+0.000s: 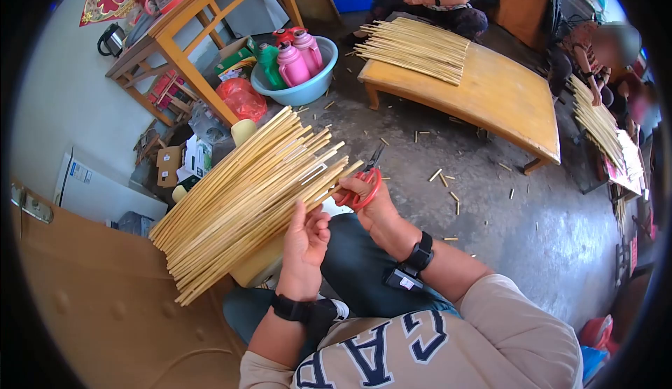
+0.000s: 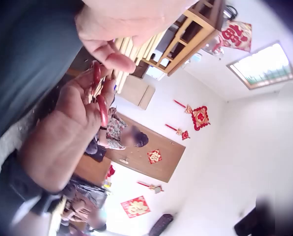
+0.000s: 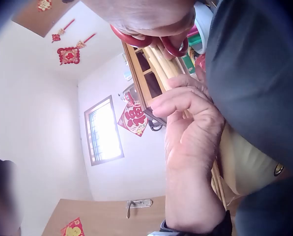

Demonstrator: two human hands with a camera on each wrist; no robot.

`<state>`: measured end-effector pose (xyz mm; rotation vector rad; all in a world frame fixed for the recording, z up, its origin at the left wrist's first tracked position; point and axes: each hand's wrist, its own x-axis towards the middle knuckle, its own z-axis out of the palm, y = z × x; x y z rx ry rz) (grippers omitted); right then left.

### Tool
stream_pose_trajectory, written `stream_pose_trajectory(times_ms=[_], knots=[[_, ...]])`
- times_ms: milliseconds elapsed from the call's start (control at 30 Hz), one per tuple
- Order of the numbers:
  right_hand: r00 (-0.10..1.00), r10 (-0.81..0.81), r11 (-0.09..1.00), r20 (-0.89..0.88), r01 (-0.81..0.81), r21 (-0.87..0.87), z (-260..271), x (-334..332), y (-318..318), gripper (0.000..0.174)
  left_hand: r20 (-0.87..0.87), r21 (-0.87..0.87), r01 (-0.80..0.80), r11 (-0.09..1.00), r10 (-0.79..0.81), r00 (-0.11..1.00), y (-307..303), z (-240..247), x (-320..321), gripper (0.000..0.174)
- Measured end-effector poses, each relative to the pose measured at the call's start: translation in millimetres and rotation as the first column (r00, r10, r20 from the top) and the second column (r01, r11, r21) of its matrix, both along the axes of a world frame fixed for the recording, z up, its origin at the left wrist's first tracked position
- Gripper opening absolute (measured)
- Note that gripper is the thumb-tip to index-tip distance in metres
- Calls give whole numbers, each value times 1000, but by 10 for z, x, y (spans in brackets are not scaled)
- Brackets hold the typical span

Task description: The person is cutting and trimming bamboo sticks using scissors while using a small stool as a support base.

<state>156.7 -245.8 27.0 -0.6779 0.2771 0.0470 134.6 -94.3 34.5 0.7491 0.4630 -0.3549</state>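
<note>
Thin pale-yellow sticks (image 1: 241, 200) lie side by side in a broad layer in front of me, slanting up to the right. My right hand (image 1: 381, 210) grips scissors (image 1: 367, 187) with red handles, their dark blades pointing up and away. Its thumb and fingertips are right at the near right ends of the sticks. My left hand (image 1: 306, 243) is beside the near edge of the layer, palm up with fingers loosely bent and nothing seen in the palm. In the right wrist view, the left hand (image 3: 193, 128) has its fingertips close to the sticks (image 3: 161, 66).
A low wooden table (image 1: 511, 102) bears more sticks (image 1: 416, 46). Short cut pieces (image 1: 455, 196) are strewn over the floor. A blue basin (image 1: 329, 84) holds pink flasks (image 1: 292, 67). Other people sit at the back and far right. Cardboard (image 1: 98, 291) stands at my left.
</note>
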Motion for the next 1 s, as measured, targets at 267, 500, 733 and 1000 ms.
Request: stream_pose_trajectory(times_ms=[267,500,733,1000], knots=[[1000,4,1000,-24,-4,8,0,-34,-51,20,-112,-129,-92,987,78,991,-28,28,91,33],[988,153,955,-17,-152,-254,97,-273,-384,27,-98,-230,-127,965,107,989,-151,-33,53,23],[924,371,85,-96,-137,-987,-93,-837,-823,47,-73,-277,-127,952,111,991,-165,-42,1,24],[928,370,56,-47,-73,-996,98,-669,-629,46,20,-248,-110,962,118,993,-161,50,-31,25]])
